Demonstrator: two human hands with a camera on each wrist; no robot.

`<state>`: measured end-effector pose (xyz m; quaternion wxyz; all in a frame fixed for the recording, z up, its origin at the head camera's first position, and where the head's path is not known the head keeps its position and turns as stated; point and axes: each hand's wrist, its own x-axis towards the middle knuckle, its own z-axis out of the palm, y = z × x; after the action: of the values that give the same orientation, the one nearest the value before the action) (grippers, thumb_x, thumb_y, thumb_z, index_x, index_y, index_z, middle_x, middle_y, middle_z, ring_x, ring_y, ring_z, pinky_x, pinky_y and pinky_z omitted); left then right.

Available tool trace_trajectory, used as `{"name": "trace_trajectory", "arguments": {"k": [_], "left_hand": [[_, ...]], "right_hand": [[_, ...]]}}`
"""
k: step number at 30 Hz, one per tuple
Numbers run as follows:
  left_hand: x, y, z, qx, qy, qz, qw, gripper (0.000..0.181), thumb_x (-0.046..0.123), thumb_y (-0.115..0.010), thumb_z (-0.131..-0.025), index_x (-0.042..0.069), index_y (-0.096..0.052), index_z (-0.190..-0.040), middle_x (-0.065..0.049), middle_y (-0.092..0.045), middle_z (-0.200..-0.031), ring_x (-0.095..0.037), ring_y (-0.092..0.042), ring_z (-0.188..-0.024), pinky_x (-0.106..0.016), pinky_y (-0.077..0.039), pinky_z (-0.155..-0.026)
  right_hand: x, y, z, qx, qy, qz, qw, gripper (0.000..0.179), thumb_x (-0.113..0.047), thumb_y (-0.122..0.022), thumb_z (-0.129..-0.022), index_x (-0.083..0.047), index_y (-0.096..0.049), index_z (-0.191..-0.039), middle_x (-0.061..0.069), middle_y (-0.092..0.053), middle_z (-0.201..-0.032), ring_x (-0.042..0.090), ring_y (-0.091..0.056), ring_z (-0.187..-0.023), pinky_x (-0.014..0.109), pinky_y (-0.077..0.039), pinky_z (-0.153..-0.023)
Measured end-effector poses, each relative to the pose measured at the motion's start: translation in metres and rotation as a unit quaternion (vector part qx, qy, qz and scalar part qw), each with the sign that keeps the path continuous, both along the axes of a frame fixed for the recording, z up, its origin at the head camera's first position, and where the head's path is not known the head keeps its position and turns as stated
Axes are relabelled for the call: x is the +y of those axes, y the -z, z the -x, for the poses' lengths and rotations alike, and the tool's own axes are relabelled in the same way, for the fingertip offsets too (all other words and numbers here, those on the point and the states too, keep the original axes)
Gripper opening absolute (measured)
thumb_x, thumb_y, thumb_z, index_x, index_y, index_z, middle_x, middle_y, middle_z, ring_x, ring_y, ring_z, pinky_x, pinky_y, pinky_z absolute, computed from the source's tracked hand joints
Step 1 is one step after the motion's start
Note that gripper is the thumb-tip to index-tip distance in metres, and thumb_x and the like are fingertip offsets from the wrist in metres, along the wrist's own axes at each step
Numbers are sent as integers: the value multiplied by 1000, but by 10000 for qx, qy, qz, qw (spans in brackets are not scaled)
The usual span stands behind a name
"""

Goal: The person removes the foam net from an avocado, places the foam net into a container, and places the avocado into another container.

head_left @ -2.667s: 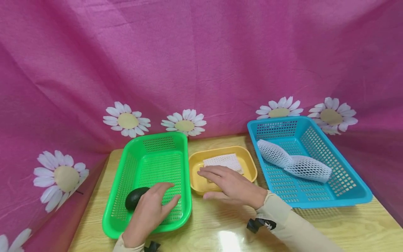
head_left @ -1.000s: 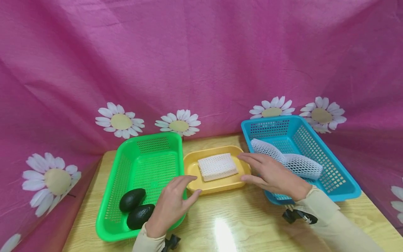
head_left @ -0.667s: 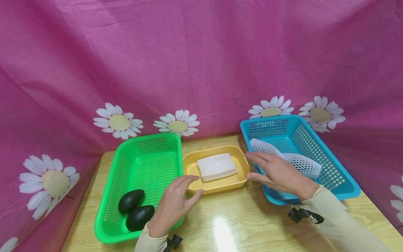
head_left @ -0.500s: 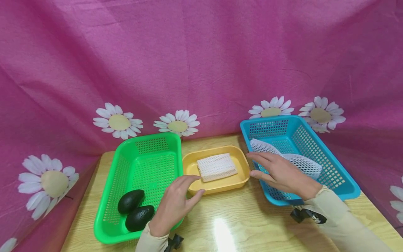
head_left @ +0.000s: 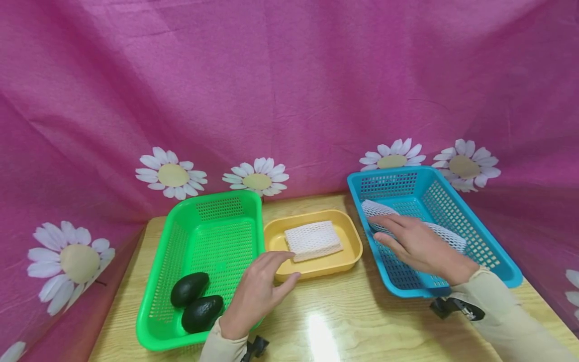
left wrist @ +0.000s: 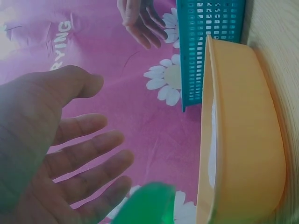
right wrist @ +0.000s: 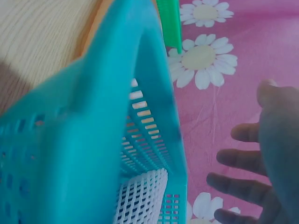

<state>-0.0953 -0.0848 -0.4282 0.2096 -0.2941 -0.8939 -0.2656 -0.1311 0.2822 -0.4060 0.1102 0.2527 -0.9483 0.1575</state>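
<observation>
Since the earlier frame, the right hand (head_left: 418, 246) had shifted farther over the blue basket (head_left: 413, 291), and the left hand (head_left: 255, 289) had eased slightly toward the yellow tray (head_left: 352, 246). Behind everything hung the pink backdrop (head_left: 307, 75) with its printed daisies, above the wooden table (head_left: 357, 311). On the table, the blue basket stood at the right and the green basket (head_left: 221, 236) at the left, with the smaller yellow tray between them. Neither hand gripped anything: both were held wide, thumb and fingers apart. Whether the right fingertips touched the netting beneath them could not be told.

Partly covered by the right hand, two netted bundles (one at (head_left: 380, 207), one at (head_left: 448, 237)) lay in the blue basket; their contents could not be made out. A folded white net (head_left: 314, 240) lay in the yellow tray. Two dark avocados (one at (head_left: 190, 289), one at (head_left: 202, 313)) rested side by side in the near end of the green basket. Judging by how things lay, two pieces were already sleeved, while both avocados remained bare and the folded net unused.
</observation>
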Motion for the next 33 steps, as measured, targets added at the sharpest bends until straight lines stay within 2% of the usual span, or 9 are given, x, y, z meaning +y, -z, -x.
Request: {"name": "trace_trajectory", "arguments": {"k": [5, 11, 14, 24, 28, 33], "left_hand": [[5, 2, 0, 194, 132, -75, 9997, 37, 30, -83, -87, 12, -74, -119, -2, -77, -116, -18, -73, -109, -36, -61, -93], [10, 5, -1, 390, 301, -125, 9987, 36, 28, -83, -86, 11, -74, -117, -2, -78, -114, -18, -73, -108, -35, -60, -93], [14, 5, -3, 414, 354, -114, 9985, 36, 27, -83, -86, 12, -74, -118, -1, -78, -115, -17, -73, -108, -34, -60, -94], [24, 10, -6, 507, 490, -98, 9975, 37, 27, -85, -84, 11, -74, -116, -2, -78, -114, -17, -74, -107, -34, -60, -93], [29, 11, -6, 428, 585, -105, 9973, 38, 29, -84, -85, 11, -74, -117, -2, -78, -114, -16, -73, -106, -33, -60, -93], [34, 14, -9, 358, 654, 151, 9971, 37, 33, -82, -87, 16, -73, -119, 3, -76, -116, -13, -72, -108, -31, -59, -94]], "right_hand": [[6, -3, 1, -118, 152, -132, 9997, 51, -39, -57, -105, -10, -55, -148, 13, -62, -146, 39, -61, -133, 58, -50, -109], [13, -6, 1, -630, 495, -117, 9967, 63, -51, -58, -102, -12, -51, -152, 13, -57, -152, 41, -55, -139, 61, -48, -111], [16, -9, 1, -740, 573, -243, 9953, 66, -54, -56, -102, -11, -50, -152, 16, -57, -152, 43, -55, -138, 63, -48, -109], [24, -13, 9, -708, 611, -318, 9951, 63, -54, -57, -102, -9, -56, -146, 17, -61, -145, 40, -60, -132, 61, -51, -106], [29, -13, 13, -662, 625, -309, 9954, 62, -53, -58, -101, -9, -58, -144, 16, -62, -144, 39, -60, -131, 61, -51, -106], [35, -11, 19, -680, 630, -321, 9952, 63, -53, -60, -100, -7, -59, -143, 18, -63, -142, 40, -61, -130, 61, -50, -105]]}}
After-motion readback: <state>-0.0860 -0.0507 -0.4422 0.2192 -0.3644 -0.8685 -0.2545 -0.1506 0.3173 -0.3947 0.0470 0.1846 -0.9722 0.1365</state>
